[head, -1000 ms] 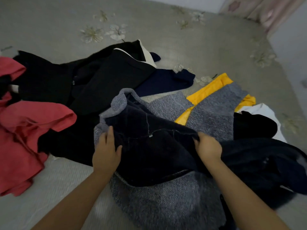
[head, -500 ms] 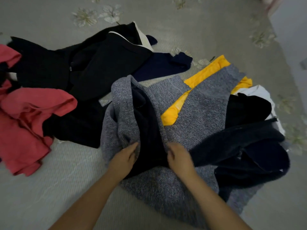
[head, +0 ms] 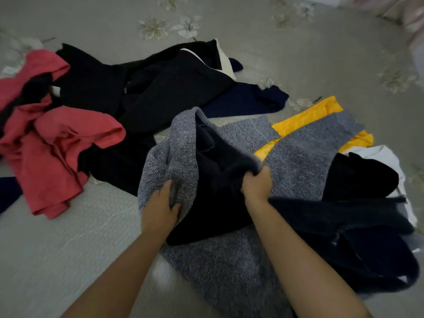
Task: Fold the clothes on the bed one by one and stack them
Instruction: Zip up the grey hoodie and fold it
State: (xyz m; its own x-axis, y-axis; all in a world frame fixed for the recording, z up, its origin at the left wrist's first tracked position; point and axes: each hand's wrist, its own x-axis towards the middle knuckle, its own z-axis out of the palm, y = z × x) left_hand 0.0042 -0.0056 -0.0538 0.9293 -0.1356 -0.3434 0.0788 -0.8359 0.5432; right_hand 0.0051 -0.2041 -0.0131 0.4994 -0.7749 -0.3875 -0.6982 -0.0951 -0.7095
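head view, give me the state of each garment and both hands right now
grey knit garment: unfolded, dark lining showing, gripped by both hands
left hand: gripping its grey edge
right hand: gripping a bunched fold
red garment: crumpled, unfolded
black garment: heaped, unfolded
yellow garment: partly covered

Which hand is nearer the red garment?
Left. The left hand grips grey knit just right of the red garment; the right hand is farther right.

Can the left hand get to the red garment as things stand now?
Probably yes, once it lets go: the left hand grips the grey sweater, and the red garment lies uncovered to its left with only bedsheet between.
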